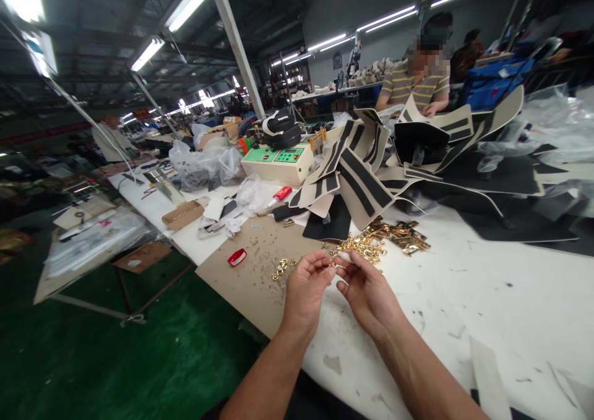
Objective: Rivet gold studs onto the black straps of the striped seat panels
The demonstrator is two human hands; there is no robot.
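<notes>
Over the white table (520, 290), my left hand (307, 290) and my right hand (371, 293) meet at the fingertips. Both hands have curled fingers, and a small gold piece seems to lie between them, too small to make out. A white covering wraps one fingertip of my right hand. Just beyond my fingers lies a pile of gold metal hardware (364, 247), with flat gold pieces (411, 237) at its right. A few gold rings (279, 269) rest on the brown board (232, 284) left of my left hand.
A red ring-shaped item (237, 258) lies on the board. Striped beige and black panels (362, 185) are heaped behind the hardware, beside a green-topped machine (278, 163). Plastic bags (208, 163) stand farther left. Across the table sits a person in a striped shirt (413, 89).
</notes>
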